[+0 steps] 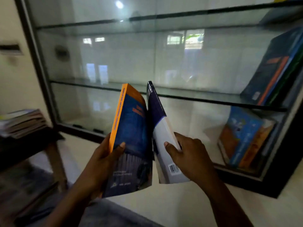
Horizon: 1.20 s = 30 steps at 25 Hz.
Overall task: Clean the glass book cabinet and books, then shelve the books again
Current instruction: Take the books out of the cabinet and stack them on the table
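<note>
Two held books (131,141) stand before the cabinet (42,79); shelved books (275,69) lean at its right.

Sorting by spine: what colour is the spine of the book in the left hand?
Orange spine, head view.

Both forearms (218,194) are bare for as much of them as shows, with no cloth on them. The left hand (101,161) and right hand (193,158) are uncovered as well, the thumbnails cut short. Under the left arm lies blurred grey-blue cloth (105,213), apparently a trouser leg.
</note>
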### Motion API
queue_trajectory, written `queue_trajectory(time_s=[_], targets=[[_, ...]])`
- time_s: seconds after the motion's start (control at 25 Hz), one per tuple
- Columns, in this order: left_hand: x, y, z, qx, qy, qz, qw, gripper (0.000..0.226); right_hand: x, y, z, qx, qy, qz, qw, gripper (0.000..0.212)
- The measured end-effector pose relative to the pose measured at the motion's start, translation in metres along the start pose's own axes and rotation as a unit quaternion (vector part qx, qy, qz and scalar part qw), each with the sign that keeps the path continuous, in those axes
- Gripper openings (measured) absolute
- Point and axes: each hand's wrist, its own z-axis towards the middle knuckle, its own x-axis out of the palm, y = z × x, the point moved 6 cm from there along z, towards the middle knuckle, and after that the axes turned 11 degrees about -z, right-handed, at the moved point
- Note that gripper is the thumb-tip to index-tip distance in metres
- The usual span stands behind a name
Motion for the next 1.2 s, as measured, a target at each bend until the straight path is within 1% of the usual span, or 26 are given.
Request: queue_trajectory(time_s=[0.04, 0.12, 0.28, 0.44, 0.64, 0.72, 0.8, 0.84, 1.0, 1.08, 1.2], targets=[[-0.033, 0.002, -0.015, -0.006, -0.025, 0.014, 1.000, 0.026, 0.022, 0.019, -0.004, -0.006, 0.025, 0.007, 1.000, 0.040], [-0.104, 0.003, -0.047, -0.017, -0.105, 0.032, 0.994, 0.025, 0.068, 0.061, -0.011, -0.027, 0.068, 0.011, 0.997, 0.042], [-0.229, 0.001, -0.111, -0.044, -0.250, 0.076, 0.964, 0.024, 0.155, 0.143, -0.018, -0.091, 0.155, 0.021, 0.983, 0.037], [-0.358, -0.013, -0.169, -0.067, -0.388, 0.107, 0.913, 0.018, 0.251, 0.238, -0.010, -0.173, 0.232, 0.046, 0.956, 0.034], [-0.498, -0.052, -0.211, -0.066, -0.502, 0.146, 0.850, 0.025, 0.371, 0.366, 0.011, -0.249, 0.317, 0.052, 0.914, 0.044], [-0.550, -0.071, -0.222, -0.083, -0.546, 0.157, 0.818, 0.027, 0.413, 0.424, 0.028, -0.278, 0.349, 0.046, 0.894, 0.046], [-0.599, -0.085, -0.232, -0.095, -0.583, 0.172, 0.789, 0.026, 0.449, 0.480, 0.048, -0.335, 0.350, 0.042, 0.874, 0.042], [-0.617, -0.090, -0.234, -0.096, -0.592, 0.173, 0.781, 0.026, 0.463, 0.505, 0.058, -0.356, 0.348, 0.042, 0.866, 0.040], [-0.692, -0.112, -0.231, -0.088, -0.637, 0.164, 0.748, 0.027, 0.525, 0.607, 0.099, -0.396, 0.372, 0.034, 0.839, 0.036], [-0.740, -0.120, -0.215, -0.071, -0.644, 0.153, 0.746, 0.025, 0.557, 0.659, 0.121, -0.407, 0.377, 0.029, 0.831, 0.038], [-0.823, -0.137, -0.172, -0.045, -0.631, 0.147, 0.760, 0.024, 0.598, 0.731, 0.160, -0.396, 0.377, 0.053, 0.835, 0.037]])
